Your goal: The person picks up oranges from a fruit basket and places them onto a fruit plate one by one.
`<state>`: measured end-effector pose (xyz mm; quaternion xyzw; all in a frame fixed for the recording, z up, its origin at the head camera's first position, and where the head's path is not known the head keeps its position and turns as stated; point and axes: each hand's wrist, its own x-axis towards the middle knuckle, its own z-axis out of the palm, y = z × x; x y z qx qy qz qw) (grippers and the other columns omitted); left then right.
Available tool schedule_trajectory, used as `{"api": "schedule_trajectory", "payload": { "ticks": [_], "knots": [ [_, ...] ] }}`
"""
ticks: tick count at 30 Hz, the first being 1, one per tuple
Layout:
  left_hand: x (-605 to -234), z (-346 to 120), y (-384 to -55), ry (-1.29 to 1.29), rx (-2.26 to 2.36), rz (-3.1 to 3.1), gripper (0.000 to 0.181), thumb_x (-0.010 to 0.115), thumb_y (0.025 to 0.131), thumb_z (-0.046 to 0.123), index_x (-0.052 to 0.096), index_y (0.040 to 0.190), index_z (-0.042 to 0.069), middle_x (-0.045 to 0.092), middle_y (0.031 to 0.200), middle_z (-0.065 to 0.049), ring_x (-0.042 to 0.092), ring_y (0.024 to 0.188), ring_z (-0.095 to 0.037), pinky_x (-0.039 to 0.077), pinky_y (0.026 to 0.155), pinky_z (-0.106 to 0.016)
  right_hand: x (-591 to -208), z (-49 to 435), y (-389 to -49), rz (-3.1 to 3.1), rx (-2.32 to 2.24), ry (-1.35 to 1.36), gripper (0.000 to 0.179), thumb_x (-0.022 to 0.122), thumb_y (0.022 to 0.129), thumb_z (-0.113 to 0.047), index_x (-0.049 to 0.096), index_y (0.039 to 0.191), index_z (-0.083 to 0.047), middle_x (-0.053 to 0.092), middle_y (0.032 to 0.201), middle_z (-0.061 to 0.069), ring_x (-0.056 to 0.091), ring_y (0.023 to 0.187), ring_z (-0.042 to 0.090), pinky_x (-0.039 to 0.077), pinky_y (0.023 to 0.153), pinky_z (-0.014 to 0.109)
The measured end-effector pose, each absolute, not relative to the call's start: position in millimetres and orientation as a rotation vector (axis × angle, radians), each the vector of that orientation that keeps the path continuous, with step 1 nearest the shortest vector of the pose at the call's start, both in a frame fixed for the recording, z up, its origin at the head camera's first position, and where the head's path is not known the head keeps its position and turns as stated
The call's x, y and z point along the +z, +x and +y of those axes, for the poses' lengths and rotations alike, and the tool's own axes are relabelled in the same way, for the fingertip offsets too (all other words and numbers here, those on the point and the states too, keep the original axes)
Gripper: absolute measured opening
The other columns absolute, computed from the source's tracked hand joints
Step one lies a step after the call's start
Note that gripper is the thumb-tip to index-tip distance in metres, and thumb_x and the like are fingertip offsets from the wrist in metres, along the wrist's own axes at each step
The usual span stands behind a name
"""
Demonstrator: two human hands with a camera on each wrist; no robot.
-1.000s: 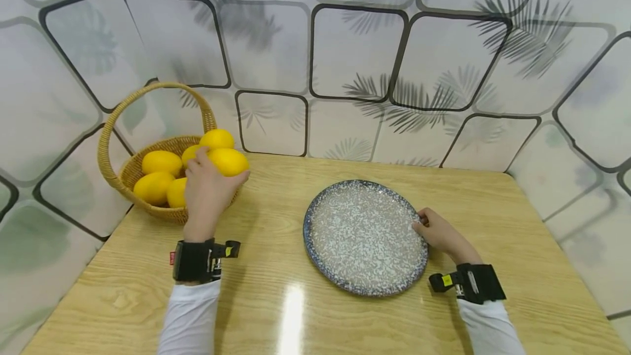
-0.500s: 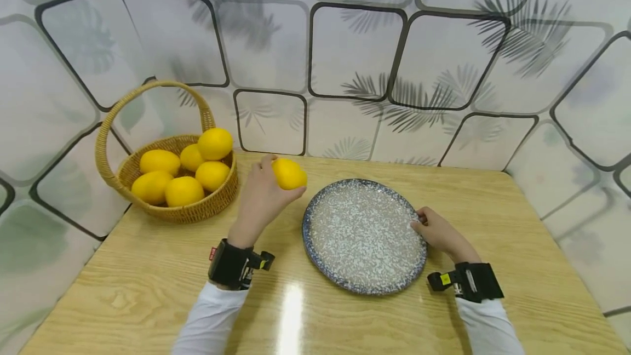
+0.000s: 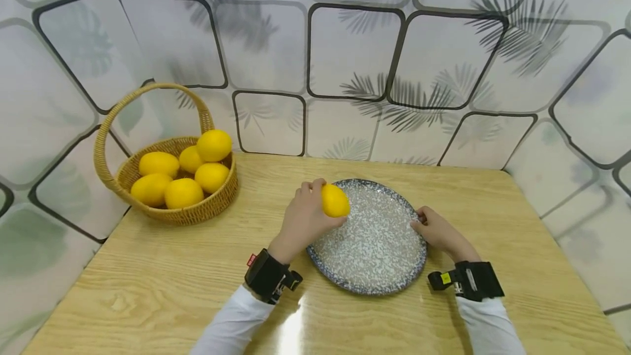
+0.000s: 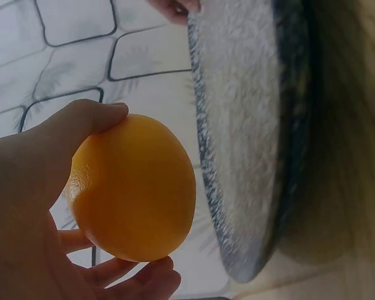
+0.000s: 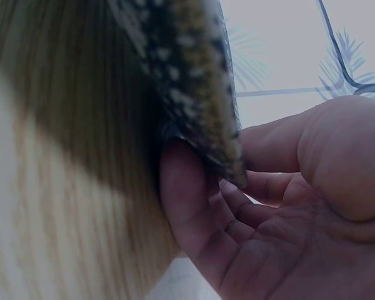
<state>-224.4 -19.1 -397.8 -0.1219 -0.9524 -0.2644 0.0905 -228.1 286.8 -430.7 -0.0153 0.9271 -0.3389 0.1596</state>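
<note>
Pale yellow wood grain runs across the table (image 3: pixel 148 295) that fills the lower half of my head view, with a white streak of glare (image 3: pixel 291 336) near the bottom centre. Behind it and at both sides I see a light wall (image 3: pixel 355 43) printed with rounded dark outlines and grey leaves, taking up the top of the frame. At the left, a wicker basket (image 3: pixel 209 210) stands with its handle up, six yellow fruits (image 3: pixel 183 193) inside. Right of centre lies a round speckled plate (image 3: pixel 379 240) with a dark blue rim, and the left hand (image 3: pixel 305 215) blocks my sight of its left edge. That hand grips a seventh fruit (image 3: pixel 336 201), thumb on one side and fingers on the other; the fruit hangs above the plate's upper left, and my left wrist view shows it apart from the plate. At the plate's right edge, the right hand (image 3: pixel 441 233) pinches the rim, thumb above and fingers beneath. A second ago the seventh fruit was over the basket; now I find it well to the right, while plate, right hand and basket sit where they did
</note>
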Motion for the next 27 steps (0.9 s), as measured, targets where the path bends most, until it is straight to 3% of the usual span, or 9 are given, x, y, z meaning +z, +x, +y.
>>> {"api": "schedule_trajectory", "payload": {
  "ticks": [8,16,27],
  "knots": [
    [-410,-7,-222,-0.464,-0.748,-2.852,0.091,0.076,0.068,0.054,0.046,0.135,0.001,0.060,0.113,-0.023,0.059,0.091,-0.029,0.059,0.073,-0.042,-429,287,-228,2.642,-0.953,-0.029,0.044,0.044,0.102,-0.019,0.038,0.132,0.012,0.050,0.123,0.033,0.049,0.105,0.038,0.047,0.084,0.049],
    [-416,4,-226,-0.561,-0.622,-2.859,0.089,0.076,0.067,0.057,0.047,0.133,0.004,0.060,0.117,-0.021,0.059,0.099,-0.031,0.057,0.085,-0.044,-430,288,-230,2.667,-0.963,-0.051,0.045,0.044,0.102,-0.019,0.037,0.134,0.012,0.049,0.126,0.035,0.049,0.110,0.041,0.047,0.088,0.054],
    [-413,29,-238,-0.691,-0.506,-2.948,0.092,0.074,0.070,0.058,0.044,0.140,0.007,0.060,0.125,-0.016,0.058,0.106,-0.027,0.058,0.087,-0.041,-434,289,-229,2.651,-0.973,-0.046,0.043,0.044,0.102,-0.019,0.038,0.133,0.010,0.050,0.123,0.031,0.049,0.106,0.037,0.046,0.085,0.049]
  ]
}}
